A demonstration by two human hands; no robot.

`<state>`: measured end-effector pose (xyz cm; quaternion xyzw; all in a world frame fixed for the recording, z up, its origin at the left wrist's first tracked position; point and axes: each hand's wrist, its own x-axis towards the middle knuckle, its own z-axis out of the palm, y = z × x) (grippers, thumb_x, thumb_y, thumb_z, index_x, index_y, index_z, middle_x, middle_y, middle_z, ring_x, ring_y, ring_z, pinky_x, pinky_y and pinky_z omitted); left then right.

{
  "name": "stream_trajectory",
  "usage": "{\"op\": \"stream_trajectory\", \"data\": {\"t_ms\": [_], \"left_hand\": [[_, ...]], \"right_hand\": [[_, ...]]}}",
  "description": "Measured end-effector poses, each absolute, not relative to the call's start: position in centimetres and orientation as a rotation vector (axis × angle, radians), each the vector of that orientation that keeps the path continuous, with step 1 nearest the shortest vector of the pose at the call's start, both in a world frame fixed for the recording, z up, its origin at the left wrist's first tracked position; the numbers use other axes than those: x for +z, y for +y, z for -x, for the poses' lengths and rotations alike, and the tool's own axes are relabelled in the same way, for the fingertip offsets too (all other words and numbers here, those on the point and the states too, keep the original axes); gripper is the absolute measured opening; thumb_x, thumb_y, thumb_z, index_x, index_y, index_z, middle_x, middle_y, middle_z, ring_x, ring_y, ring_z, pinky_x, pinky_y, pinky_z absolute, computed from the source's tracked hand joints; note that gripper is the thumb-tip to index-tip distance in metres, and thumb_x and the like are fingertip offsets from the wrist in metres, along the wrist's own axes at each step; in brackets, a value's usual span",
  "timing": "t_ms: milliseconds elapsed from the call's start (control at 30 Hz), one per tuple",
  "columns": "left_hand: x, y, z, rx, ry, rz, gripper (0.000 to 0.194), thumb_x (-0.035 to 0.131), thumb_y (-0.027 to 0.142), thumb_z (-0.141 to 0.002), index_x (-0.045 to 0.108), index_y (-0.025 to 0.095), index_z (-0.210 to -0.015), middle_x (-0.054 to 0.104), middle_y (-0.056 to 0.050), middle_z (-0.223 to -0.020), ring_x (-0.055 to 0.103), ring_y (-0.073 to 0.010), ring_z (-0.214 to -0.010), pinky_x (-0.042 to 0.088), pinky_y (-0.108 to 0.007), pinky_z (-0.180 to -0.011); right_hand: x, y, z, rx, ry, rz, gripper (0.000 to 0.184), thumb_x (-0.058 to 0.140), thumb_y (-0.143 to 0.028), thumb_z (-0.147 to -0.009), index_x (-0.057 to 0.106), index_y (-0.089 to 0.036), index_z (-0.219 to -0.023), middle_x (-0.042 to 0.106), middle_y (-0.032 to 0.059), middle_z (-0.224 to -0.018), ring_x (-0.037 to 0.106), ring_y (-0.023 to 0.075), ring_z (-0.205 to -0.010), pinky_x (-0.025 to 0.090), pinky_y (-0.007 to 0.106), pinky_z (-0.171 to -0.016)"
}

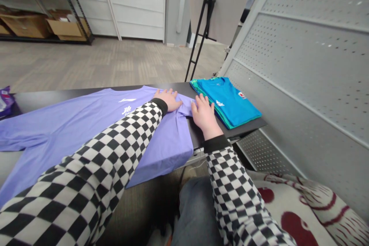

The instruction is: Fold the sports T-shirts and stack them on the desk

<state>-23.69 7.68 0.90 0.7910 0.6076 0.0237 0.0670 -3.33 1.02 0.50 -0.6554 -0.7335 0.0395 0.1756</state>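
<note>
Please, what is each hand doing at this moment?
Left hand: open, palm down on the purple shirt.
Right hand: on the shirt's sleeve end, fingers extended; whether it grips the fabric cannot be told.

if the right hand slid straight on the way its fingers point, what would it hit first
Most likely the left edge of the folded shirt stack, right by the fingertips of the right hand; whether they already touch is unclear.
</note>
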Motion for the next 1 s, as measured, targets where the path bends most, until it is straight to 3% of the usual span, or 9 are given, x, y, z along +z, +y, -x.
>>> {"op": "stream_trajectory", "data": {"t_ms": [100,267,500,567,700,833,933,1000], "left_hand": [[0.2,7.3,23.8,0.188,1.843,-2.380,0.089,0.028,0.070,-0.110,0.034,0.020,-0.182,0.025,-0.016,-0.190,0.024,-0.0406,-0.176,0.019,-0.067,-0.139],[0.0,6.9,23.9,0.195,1.851,-2.375,0.086,0.030,0.066,-0.111,0.034,0.020,-0.182,0.025,-0.016,-0.190,0.022,-0.0407,-0.176,0.018,-0.066,-0.140],[0.0,7.1,23.7,0.141,1.875,-2.339,0.088,0.034,0.069,-0.111,0.031,0.019,-0.183,0.020,-0.015,-0.191,0.019,-0.0412,-0.177,0.016,-0.065,-0.141],[-0.2,7.1,23.6,0.228,1.862,-2.355,0.083,0.038,0.065,-0.112,0.039,0.018,-0.180,0.026,-0.016,-0.189,0.024,-0.0409,-0.176,0.018,-0.065,-0.141],[1.2,5.2,24.0,0.637,1.830,-2.407,0.058,0.042,0.035,-0.114,0.060,0.017,-0.166,0.052,-0.016,-0.177,0.044,-0.0304,-0.168,0.014,-0.058,-0.144],[4.6,-0.8,27.3,0.868,1.720,-2.477,0.059,0.056,0.025,-0.103,0.063,0.020,-0.161,0.062,-0.012,-0.170,0.054,-0.0282,-0.160,0.014,-0.057,-0.145],[5.6,-7.9,33.0,0.955,1.707,-2.418,0.053,0.060,0.026,-0.101,0.069,0.023,-0.153,0.072,-0.008,-0.158,0.065,-0.0276,-0.149,0.024,-0.055,-0.143],[5.0,-12.9,38.4,1.045,1.830,-2.280,0.045,0.061,0.029,-0.101,0.076,0.023,-0.142,0.079,-0.008,-0.147,0.072,-0.0275,-0.138,0.040,-0.050,-0.136]], "right_hand": [[0.7,-0.2,5.0,0.139,-2.251,1.692,0.066,0.033,-0.045,-0.119,0.041,-0.019,-0.179,0.024,0.0131,-0.191,0.016,0.0361,-0.178,0.014,0.067,-0.140],[0.5,-1.5,6.6,0.303,-2.420,1.747,0.077,0.032,-0.060,-0.119,0.032,-0.017,-0.182,0.025,0.0170,-0.190,0.020,0.0378,-0.177,0.016,0.067,-0.140],[0.7,-2.0,6.1,0.382,-2.395,1.849,0.092,0.030,-0.070,-0.116,0.020,-0.009,-0.184,0.012,0.0195,-0.192,0.012,0.0334,-0.179,0.011,0.064,-0.141],[0.6,-2.2,6.1,0.381,-2.376,1.869,0.095,0.029,-0.072,-0.115,0.018,-0.007,-0.184,0.010,0.0208,-0.192,0.010,0.0327,-0.179,0.010,0.063,-0.141],[0.4,-2.3,6.3,0.351,-2.382,1.879,0.099,0.026,-0.074,-0.114,0.017,-0.004,-0.183,0.007,0.0224,-0.191,0.009,0.0335,-0.179,0.009,0.064,-0.141],[0.0,-1.9,6.3,0.296,-2.402,1.883,0.099,0.025,-0.073,-0.114,0.017,-0.003,-0.183,0.008,0.0239,-0.191,0.010,0.0350,-0.179,0.011,0.066,-0.141],[-0.8,-1.3,6.0,0.255,-2.404,1.879,0.098,0.024,-0.073,-0.113,0.021,-0.003,-0.182,0.012,0.0263,-0.190,0.013,0.0376,-0.178,0.014,0.067,-0.140],[-1.4,-0.8,5.8,0.215,-2.410,1.853,0.098,0.023,-0.072,-0.113,0.024,-0.002,-0.181,0.015,0.0284,-0.189,0.016,0.0388,-0.177,0.016,0.068,-0.139]]}}
